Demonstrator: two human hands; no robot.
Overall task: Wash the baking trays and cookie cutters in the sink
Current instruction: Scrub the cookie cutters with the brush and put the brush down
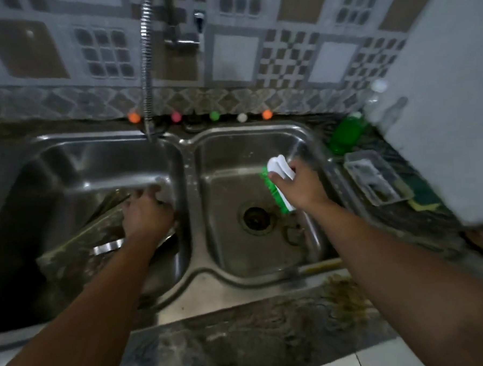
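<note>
A double steel sink fills the view, with a left basin (93, 162) and a right basin (238, 255). A dirty baking tray (81, 247) leans tilted inside the left basin, and a shiny metal piece (108, 248) lies against it. My left hand (146, 213) is down in that basin, its fingers curled at the tray's upper edge; blur hides the grip itself. My right hand (299, 185) hovers over the right basin, closed around a white scrub brush with green bristles (276, 181). No cookie cutters can be made out.
A flexible metal hose (147, 70) hangs from the wall tap (182, 37) into the left basin. The right counter holds a green soap bottle (347, 134), a clear plastic container (374, 180) and a yellow-green sponge (423, 201). Small coloured balls (214, 115) line the back ledge. Open drain (255, 217).
</note>
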